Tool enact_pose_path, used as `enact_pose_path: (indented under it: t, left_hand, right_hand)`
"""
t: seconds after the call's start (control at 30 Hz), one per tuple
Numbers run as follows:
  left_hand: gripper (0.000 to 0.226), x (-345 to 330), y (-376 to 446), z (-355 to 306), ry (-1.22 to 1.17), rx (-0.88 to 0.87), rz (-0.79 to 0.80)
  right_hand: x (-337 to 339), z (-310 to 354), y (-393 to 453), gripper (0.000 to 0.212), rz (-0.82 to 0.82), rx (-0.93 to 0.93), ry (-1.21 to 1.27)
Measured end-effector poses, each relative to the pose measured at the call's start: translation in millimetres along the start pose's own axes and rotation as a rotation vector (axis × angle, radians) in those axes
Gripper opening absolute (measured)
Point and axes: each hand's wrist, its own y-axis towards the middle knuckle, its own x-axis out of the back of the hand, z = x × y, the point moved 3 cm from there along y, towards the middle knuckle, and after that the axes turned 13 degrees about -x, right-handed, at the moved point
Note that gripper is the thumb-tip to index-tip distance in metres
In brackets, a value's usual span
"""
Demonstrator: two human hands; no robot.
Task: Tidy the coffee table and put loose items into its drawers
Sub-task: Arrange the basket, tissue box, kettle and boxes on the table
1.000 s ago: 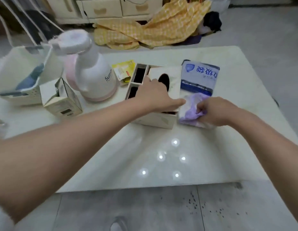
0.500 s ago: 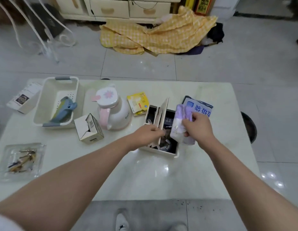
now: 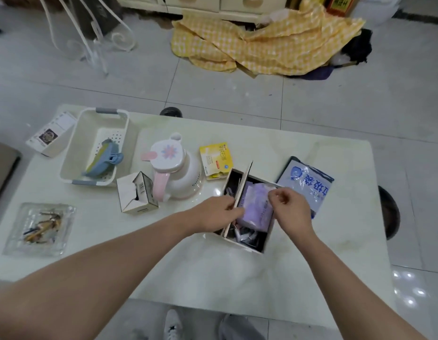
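Seen left to right on the coffee table (image 3: 237, 278): clear tray (image 3: 38, 229) of odds and ends, white basket (image 3: 73, 153) with a blue clip, small carton (image 3: 135, 193), jug (image 3: 175, 168), yellow packet (image 3: 216, 159), all well left of the fingers and untouched. Left hand (image 3: 215, 213) curled on the raised lid (image 3: 240, 192) of the white box (image 3: 247, 209), fingers closed on its edge, propping it open. Purple pack (image 3: 256, 204), held above the box half a second ago, now lying inside it, just beside the left fingertips and under the right ones. Right hand (image 3: 290, 208) over the pack, thumb and forefinger pinched together at its upper corner; whether gripping or just letting go, cannot tell. Blue bag (image 3: 308, 185) flat on the table just right of the right hand. One loose item stowed, by the look of it; several more, and the drawers themselves, not in view, yet to be dealt with.
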Motion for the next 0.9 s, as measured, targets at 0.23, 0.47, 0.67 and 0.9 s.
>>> enact_pose_path:
  t: [0.23, 0.47, 0.67, 0.9]
  left_hand:
    - [0.036, -21, 5, -4, -0.018, -0.070, 0.045]
    - [0.084, -66, 37, -5, 0.635, -0.300, 0.093]
    - [0.106, -92, 50, 12, 0.854, -0.212, 0.146]
    - [0.109, -93, 45, 3, 0.778, -0.120, 0.093]
  right_hand:
    - [-42, -23, 8, 0.015, 0.414, 0.134, -0.501]
    - [27, -56, 42, 0.016, -0.071, -0.179, 0.101]
    - [16, -55, 66, 0.017, 0.266, -0.097, -0.044]
    - [34, -79, 117, 0.070, 0.049, -0.476, -0.138]
